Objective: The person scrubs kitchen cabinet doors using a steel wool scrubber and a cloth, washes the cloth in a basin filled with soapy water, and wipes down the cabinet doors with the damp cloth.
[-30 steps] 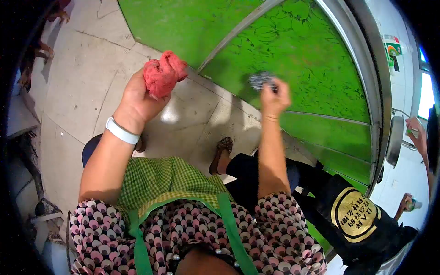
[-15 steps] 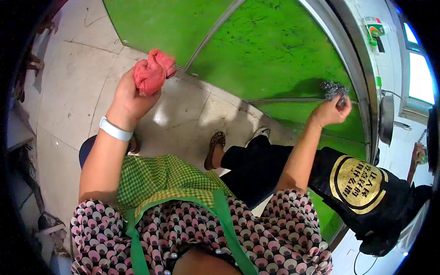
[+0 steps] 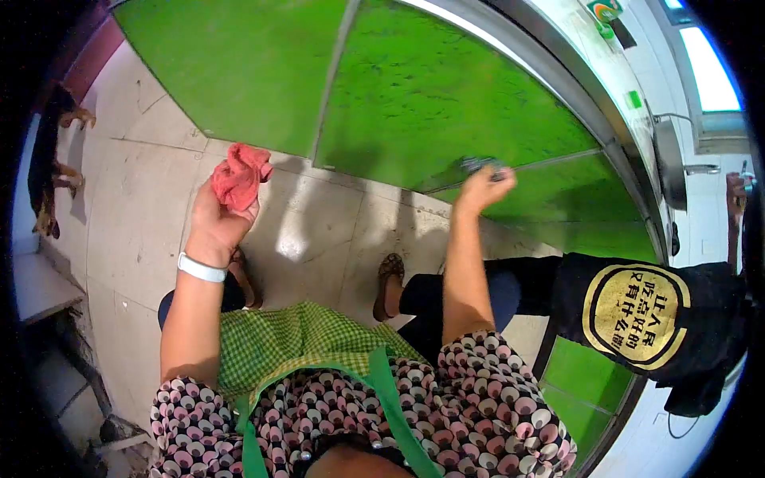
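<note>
My left hand, with a pale band on its wrist, holds a crumpled red cloth above the tiled floor. My right hand is closed round a grey metal scourer, which is at the green panel. Dark smudges and streaks mark the upper part of this panel. My fingers hide part of the scourer, and whether it touches the surface is hard to tell.
A co-worker in a black top with a gold round print stands close on the right. Beyond are a metal pan and a white-and-green bottle. A dog is at the left, over pale floor tiles.
My right hand first swung right with the scourer, then came back left. My left hand, still holding the cloth, has shifted left and lower in view. The view has turned.
</note>
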Motion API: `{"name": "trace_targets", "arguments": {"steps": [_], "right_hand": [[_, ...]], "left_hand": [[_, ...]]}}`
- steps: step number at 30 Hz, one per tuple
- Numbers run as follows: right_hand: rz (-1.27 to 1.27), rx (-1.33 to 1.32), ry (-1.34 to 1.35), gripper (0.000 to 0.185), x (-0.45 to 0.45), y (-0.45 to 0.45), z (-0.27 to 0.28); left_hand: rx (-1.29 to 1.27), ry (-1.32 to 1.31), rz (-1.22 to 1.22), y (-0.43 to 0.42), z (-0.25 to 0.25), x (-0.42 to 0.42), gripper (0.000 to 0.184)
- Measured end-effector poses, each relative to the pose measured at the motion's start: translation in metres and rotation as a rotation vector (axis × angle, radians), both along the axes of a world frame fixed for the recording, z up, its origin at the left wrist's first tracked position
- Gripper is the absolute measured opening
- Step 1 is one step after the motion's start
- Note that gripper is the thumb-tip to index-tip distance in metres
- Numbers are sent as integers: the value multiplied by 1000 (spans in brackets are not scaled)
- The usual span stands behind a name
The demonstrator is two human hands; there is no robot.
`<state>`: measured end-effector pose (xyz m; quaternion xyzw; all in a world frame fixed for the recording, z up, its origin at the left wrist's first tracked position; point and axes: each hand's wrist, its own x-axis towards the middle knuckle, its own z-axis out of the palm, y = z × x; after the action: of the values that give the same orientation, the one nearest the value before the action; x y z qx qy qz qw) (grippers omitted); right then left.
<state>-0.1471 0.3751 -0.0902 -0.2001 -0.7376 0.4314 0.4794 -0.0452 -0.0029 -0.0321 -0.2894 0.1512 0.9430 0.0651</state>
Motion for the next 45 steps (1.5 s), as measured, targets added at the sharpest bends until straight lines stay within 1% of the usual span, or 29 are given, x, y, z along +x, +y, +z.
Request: {"name": "trace_targets", "arguments": {"steps": [1, 3, 4, 6, 7, 9, 10, 11, 12, 13, 14, 16, 17, 21, 23, 24, 26, 27, 29, 30, 33, 35, 36, 38, 39, 40, 42, 44, 45], "right_hand": [[-24, 38, 118, 16, -13, 12, 24], [32, 115, 283, 16, -19, -21, 113], [17, 114, 276, 16, -28, -19, 111], [-131, 273, 430, 19, -62, -14, 109], [-232, 521, 405, 22, -68, -10, 86], [-203, 294, 317, 22, -68, -30, 30], [-190, 246, 145, 22, -57, -41, -5], [-164, 204, 39, 25, -48, -54, -44], [-132, 94, -208, 27, -35, -66, -77], [-49, -108, -348, 29, -22, -83, -87], [-51, -113, -343, 29, -23, -82, -90], [83, -552, -462, 31, -13, -82, -78], [76, -509, -510, 31, -6, -75, -68], [-6, -126, 185, 28, -8, -5, 27], [-28, 141, 375, 25, -7, 14, 96], [-41, 149, 378, 25, -2, 15, 123], [-17, 332, 422, 23, 6, 12, 157], [-15, 333, 430, 23, 7, 13, 155], [-162, 408, 448, 23, 9, 21, 133], [-202, 344, 424, 24, 10, 19, 116], [-249, 217, 235, 26, 23, 8, 38], [-104, -39, -61, 29, 42, -1, -16], [-90, -45, -57, 29, 49, 2, -36], [105, -203, -360, 23, 58, 12, -59], [30, -19, -279, 22, 57, 20, -58], [-28, 166, -200, 21, 55, 31, -53], [22, 83, 41, 19, 54, 26, 8], [27, 328, 237, 21, 56, 14, 76], [105, 259, 301, 22, 60, -5, 110]], "left_hand": [[12, -30, -21, 0, 2, -6, 32], [-1, -52, -45, 8, 5, -17, 32], [-15, -66, -56, 12, 5, -22, 33], [-20, -30, -100, 15, -5, -28, 33], [-24, 8, -125, 15, -7, -29, 33], [-48, -35, -112, 23, 2, -35, 33], [-70, -88, -96, 25, 7, -35, 33], [-52, 3, -138, 22, -3, -33, 32], [-61, 17, -138, 21, -6, -32, 32], [-56, 27, -166, 21, -7, -28, 32], [-48, 37, -194, 20, -8, -25, 31], [-18, 28, -162, 20, -7, -10, 31], [-54, -8, -139, 20, -5, -7, 31], [-20, 24, -118, 18, -7, 6, 31], [-41, -14, -131, 30, 8, 14, 31], [-76, -43, -124, 34, 14, 15, 31], [-57, -8, -132, 32, 3, 23, 31], [-51, 13, -153, 32, 0, 27, 31], [-47, 36, -166, 33, 0, 34, 31], [-48, 33, -173, 34, 1, 35, 31], [-34, 54, -190, 35, 1, 36, 31], [-24, 83, -179, 32, 3, 36, 31], [-15, 85, -164, 33, 5, 37, 32], [-4, 80, -134, 36, 6, 39, 32], [7, 72, -106, 35, 3, 41, 33], [19, 54, -62, 32, 3, 45, 33], [60, 38, 51, 23, 5, 49, 32], [168, 180, 2, 13, -17, 52, 29], [187, 160, 47, 8, -22, 53, 29]]}}
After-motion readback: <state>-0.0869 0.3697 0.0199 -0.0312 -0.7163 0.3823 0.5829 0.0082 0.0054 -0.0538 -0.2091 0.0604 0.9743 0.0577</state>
